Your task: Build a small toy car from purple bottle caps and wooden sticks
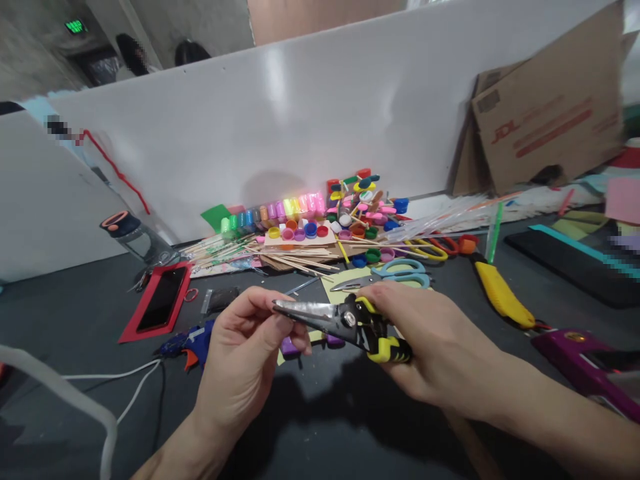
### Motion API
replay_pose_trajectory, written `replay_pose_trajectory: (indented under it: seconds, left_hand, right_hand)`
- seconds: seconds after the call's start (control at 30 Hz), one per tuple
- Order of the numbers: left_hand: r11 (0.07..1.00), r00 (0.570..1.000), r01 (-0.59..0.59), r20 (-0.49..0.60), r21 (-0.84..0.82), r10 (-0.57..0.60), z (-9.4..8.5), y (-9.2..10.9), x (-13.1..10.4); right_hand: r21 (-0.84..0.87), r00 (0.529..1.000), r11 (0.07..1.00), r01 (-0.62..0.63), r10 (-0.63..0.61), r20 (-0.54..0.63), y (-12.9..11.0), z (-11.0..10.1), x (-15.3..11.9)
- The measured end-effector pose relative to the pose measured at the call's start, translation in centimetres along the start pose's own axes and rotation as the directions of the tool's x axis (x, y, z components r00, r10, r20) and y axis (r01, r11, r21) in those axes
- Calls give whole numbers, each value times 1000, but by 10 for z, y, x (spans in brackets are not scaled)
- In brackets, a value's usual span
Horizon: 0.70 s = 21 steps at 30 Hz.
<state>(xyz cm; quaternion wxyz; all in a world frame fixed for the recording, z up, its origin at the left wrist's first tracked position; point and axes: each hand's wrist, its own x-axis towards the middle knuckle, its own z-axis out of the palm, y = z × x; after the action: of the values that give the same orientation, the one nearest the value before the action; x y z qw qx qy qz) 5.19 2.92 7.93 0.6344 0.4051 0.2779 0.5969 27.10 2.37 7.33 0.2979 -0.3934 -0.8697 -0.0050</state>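
Note:
My right hand (435, 333) is wrapped round the black-and-yellow handles of a pair of snips (320, 315). The metal blades point left, and their tip reaches the fingers of my left hand (255, 340). That hand is closed in a pinch at the tip; anything small between its fingers is hidden. Just below the blades, purple pieces (290, 347) lie on the dark table, partly covered by my left fingers. Behind the snips rest blue-handled scissors (400, 272) on yellow-green paper.
Wooden sticks (300, 257), paint pots (310, 231) and coloured bottles (275, 212) stand behind. Left are a phone (163, 300), a bottle (137, 240) and a blue glue gun (185, 343) with white cable. Right are a yellow cutter (505, 295), a purple tool (585, 363) and cardboard (550, 107).

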Motion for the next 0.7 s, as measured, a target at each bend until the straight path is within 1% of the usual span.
replay_pose_trajectory:
  seconds: [0.1, 0.2, 0.27, 0.37, 0.53, 0.7]
  left_hand:
    - [1000, 1000, -6, 14, -6, 6, 1, -1, 1]
    - [1000, 1000, -7, 1, -2, 7, 0, -1, 2]
    - [1000, 1000, -6, -24, 5, 6, -2, 0, 1]
    - [1000, 999, -7, -51, 12, 8, -4, 0, 1]
    - [1000, 999, -10, -49, 20, 11, -3, 0, 2]
    - [998, 997, -48, -65, 48, 51, -1, 0, 3]
  right_hand:
    - [-8, 1000, 1000, -5, 5, -9, 2, -1, 1]
    - [56, 998, 997, -60, 58, 30, 1, -5, 3]
    - [78, 996, 994, -77, 73, 59, 0, -6, 3]
    - [84, 994, 993, -77, 71, 81, -1, -7, 3]
    - [74, 993, 994, -75, 68, 92, -1, -7, 3]
    - [70, 994, 995, -71, 64, 89, -1, -7, 2]
